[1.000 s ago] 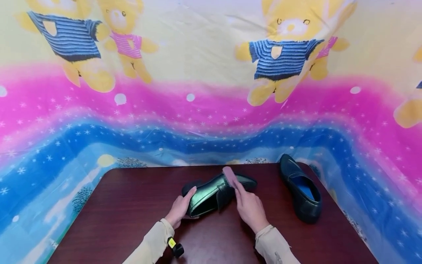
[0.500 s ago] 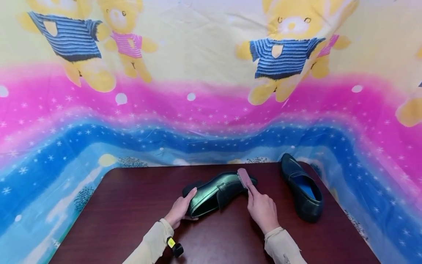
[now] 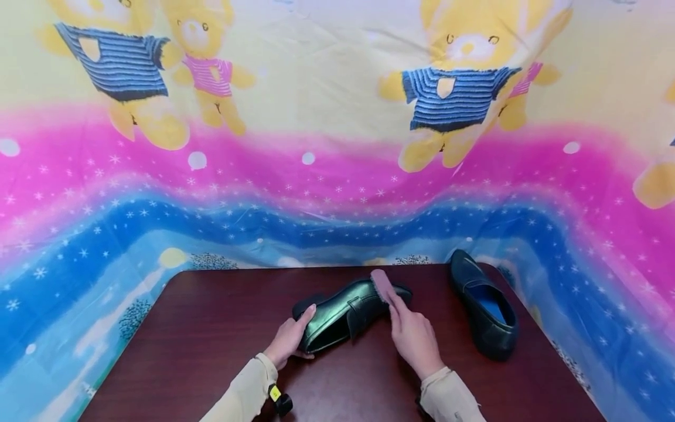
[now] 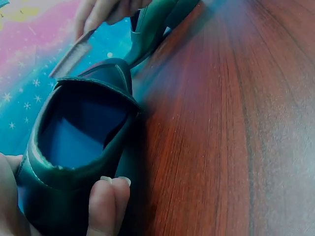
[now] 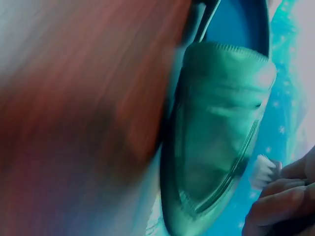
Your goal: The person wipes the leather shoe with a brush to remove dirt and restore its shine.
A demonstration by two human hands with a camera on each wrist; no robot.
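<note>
My left hand (image 3: 289, 340) grips a dark loafer (image 3: 332, 310) by its heel end, thumb along the side. The loafer is tilted, its opening turned toward me and its toe pointing right. In the left wrist view, fingers (image 4: 106, 201) press the back of the heel, below the blue insole. My right hand (image 3: 416, 340) holds a small pinkish brush (image 3: 381, 282) against the loafer's upper, near the toe. Pale bristles of the brush (image 5: 264, 172) show beside the shoe's edge in the right wrist view. The bristles' exact contact is blurred.
A matching loafer (image 3: 482, 305) stands upright at the right of the dark red-brown table (image 3: 184, 351), blue insole showing. A cloth printed with bears (image 3: 337, 176) hangs behind and around the table. A small black device (image 3: 282, 403) sits on the left wrist.
My right hand slid the brush rightward along the loafer toward its toe, then part of the way back left. The left hand and the loafer stay nearly in place.
</note>
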